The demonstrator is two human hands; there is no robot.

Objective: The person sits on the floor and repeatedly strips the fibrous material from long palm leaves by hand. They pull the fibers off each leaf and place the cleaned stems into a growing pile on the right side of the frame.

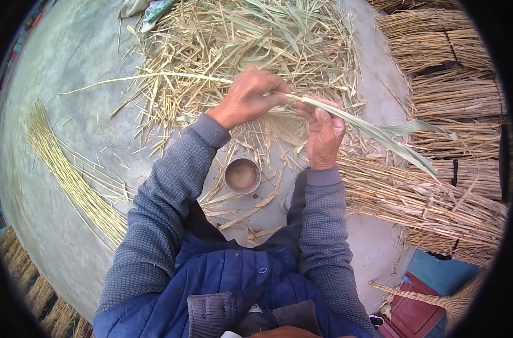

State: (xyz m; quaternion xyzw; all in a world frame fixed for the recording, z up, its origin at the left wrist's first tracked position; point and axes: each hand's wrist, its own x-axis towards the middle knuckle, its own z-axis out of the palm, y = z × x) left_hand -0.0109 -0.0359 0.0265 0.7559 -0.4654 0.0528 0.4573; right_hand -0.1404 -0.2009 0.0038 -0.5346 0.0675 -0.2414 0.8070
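A long thin plant stalk runs across the view in front of me, its bare pale end pointing far left. My left hand is closed round it, thumb and forefinger pinching it near the leafy part. Green-grey leaves trail from the stalk's other end toward the right. There my right hand has its thumb and fingers closed about the leafy end, palm turned up. Both hands are raised above a small round metal bowl with brownish contents or a brown inside.
A heap of dry leaves and husks spreads over the grey concrete floor ahead. Slender yellow-green stalks lie at left. A large stalk bundle lies at right, beside tied bundles. A brush-like broom rests at lower right.
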